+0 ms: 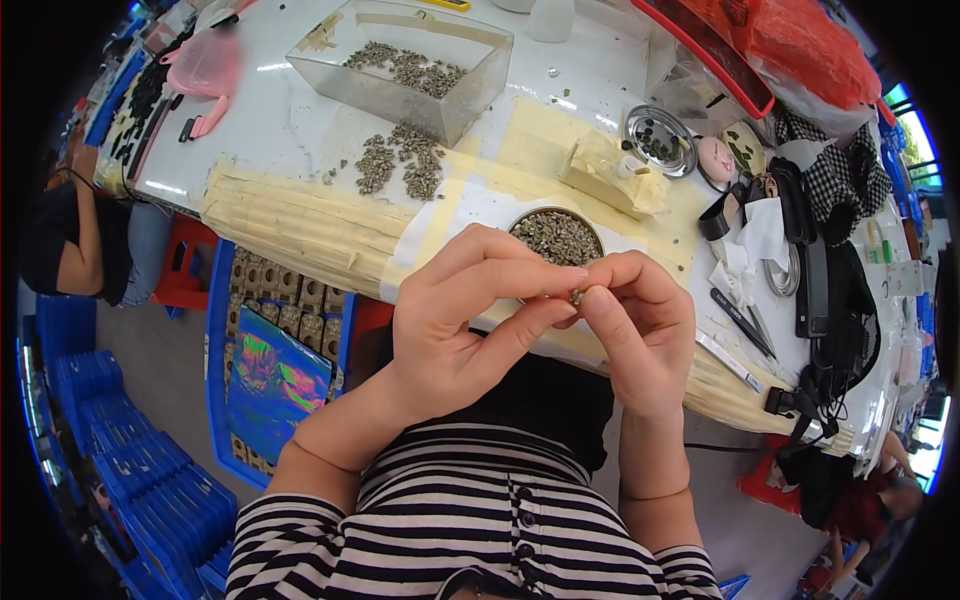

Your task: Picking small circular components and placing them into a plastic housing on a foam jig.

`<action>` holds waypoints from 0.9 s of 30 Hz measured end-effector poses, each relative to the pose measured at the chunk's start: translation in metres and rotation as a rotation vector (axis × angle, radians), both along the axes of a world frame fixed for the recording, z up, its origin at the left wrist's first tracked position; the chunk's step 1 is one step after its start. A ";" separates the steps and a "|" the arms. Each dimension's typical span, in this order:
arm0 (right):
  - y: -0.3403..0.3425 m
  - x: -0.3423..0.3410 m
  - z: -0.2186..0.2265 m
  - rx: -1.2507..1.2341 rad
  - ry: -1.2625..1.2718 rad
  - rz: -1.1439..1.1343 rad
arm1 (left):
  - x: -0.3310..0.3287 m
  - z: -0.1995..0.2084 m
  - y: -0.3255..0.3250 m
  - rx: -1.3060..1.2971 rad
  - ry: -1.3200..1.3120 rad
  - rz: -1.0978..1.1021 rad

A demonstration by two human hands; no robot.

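My left hand (465, 320) and my right hand (635, 325) meet above the table's near edge, fingertips together. Between them shows a tiny metallic part (577, 297), pinched by the right thumb and forefinger; the left fingertips touch it or press right beside it. Its exact kind is too small to make out. Just beyond my fingers stands a round tin (556, 236) full of many similar small metal parts. Loose piles of such parts (400, 165) lie on the table to the left. Behind them a clear plastic box (470, 115) holds more.
Yellow tape (300, 230) covers the table edge. On the right are a taped block (615, 175), a glass dish (660, 140), tweezers (742, 322) and black straps (815, 290). A pink mesh scoop (205, 70) lies far left. Below sits a blue crate (217, 370); co-workers (75, 240) are at both sides.
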State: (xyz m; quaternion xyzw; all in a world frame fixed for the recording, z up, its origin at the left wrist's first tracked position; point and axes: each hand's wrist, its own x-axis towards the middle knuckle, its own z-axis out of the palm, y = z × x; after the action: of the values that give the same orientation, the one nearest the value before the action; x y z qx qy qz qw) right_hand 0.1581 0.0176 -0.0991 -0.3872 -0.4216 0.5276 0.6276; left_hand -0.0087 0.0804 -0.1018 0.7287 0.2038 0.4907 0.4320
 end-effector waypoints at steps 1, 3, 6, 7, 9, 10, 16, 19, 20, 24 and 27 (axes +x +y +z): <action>0.000 0.000 0.001 -0.003 -0.002 0.006 | 0.000 0.000 0.001 0.052 0.034 0.007; 0.000 0.000 0.001 -0.008 -0.007 0.016 | -0.001 -0.002 0.003 0.082 0.031 0.030; -0.001 -0.001 0.001 0.004 -0.063 -0.009 | -0.001 -0.003 0.005 0.134 0.035 0.044; 0.000 -0.001 0.000 0.016 -0.086 -0.017 | -0.001 -0.003 0.006 0.153 0.038 0.046; 0.000 -0.001 -0.001 0.041 -0.131 -0.035 | -0.002 -0.002 0.007 0.161 0.035 0.028; 0.000 -0.001 -0.001 0.045 -0.163 -0.059 | -0.003 -0.002 0.008 0.165 0.034 0.019; 0.006 -0.001 0.003 0.317 -0.659 -0.292 | -0.003 -0.007 0.002 -0.029 0.017 -0.003; 0.010 -0.002 0.003 0.488 -0.864 -0.396 | -0.004 -0.004 -0.003 -0.197 -0.034 -0.042; 0.010 -0.003 0.004 0.500 -0.897 -0.405 | -0.004 -0.004 -0.003 -0.242 -0.054 -0.052; 0.010 -0.002 0.005 0.524 -0.939 -0.410 | -0.002 -0.003 -0.005 -0.397 -0.135 -0.092; 0.010 -0.003 0.005 0.531 -0.924 -0.418 | -0.002 -0.003 -0.006 -0.544 -0.194 -0.149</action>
State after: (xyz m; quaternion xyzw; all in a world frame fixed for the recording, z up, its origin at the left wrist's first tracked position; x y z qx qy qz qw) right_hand 0.1548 0.0280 -0.0945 -0.4819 -0.6849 0.0442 0.5447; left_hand -0.0103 0.0741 -0.1043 0.5487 0.2316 0.4526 0.6636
